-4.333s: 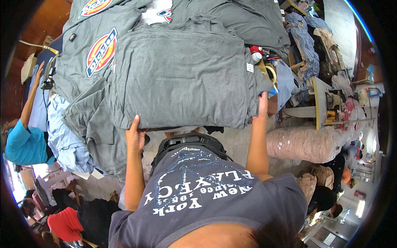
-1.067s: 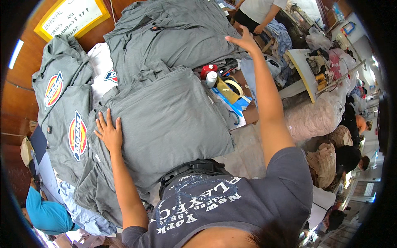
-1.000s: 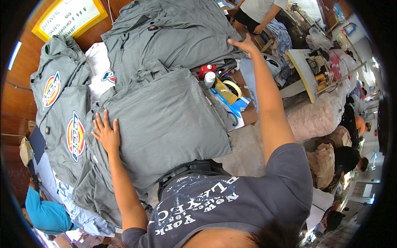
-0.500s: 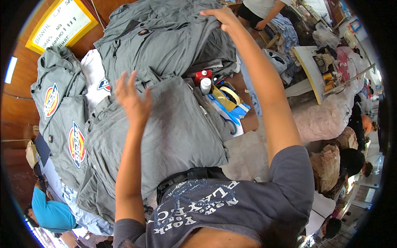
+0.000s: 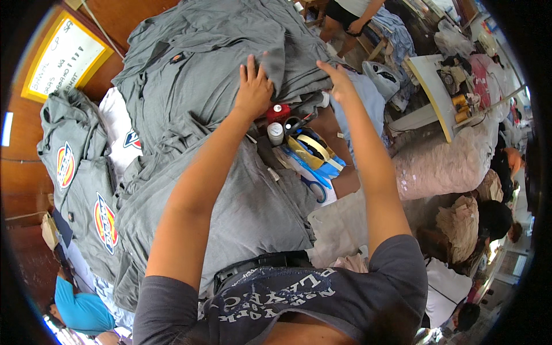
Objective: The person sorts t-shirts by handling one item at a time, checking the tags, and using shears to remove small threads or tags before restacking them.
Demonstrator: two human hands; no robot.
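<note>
Fingers (image 5: 251, 69) spread, left hand (image 5: 253, 96) over far grey shirts (image 5: 213, 69), creased; whether the right hand (image 5: 342, 86) pinches, I can't tell.

From here I count one left hand (image 5: 254, 92) and one right hand (image 5: 340, 83), one red bottle (image 5: 278, 112), one white bottle (image 5: 275, 134), one yellow-framed sign (image 5: 64, 60), three printed emblems (image 5: 105, 222), and seemingly two gold thread spools (image 5: 460, 100); the grey shirts (image 5: 224, 63) lie too heaped to number.
</note>
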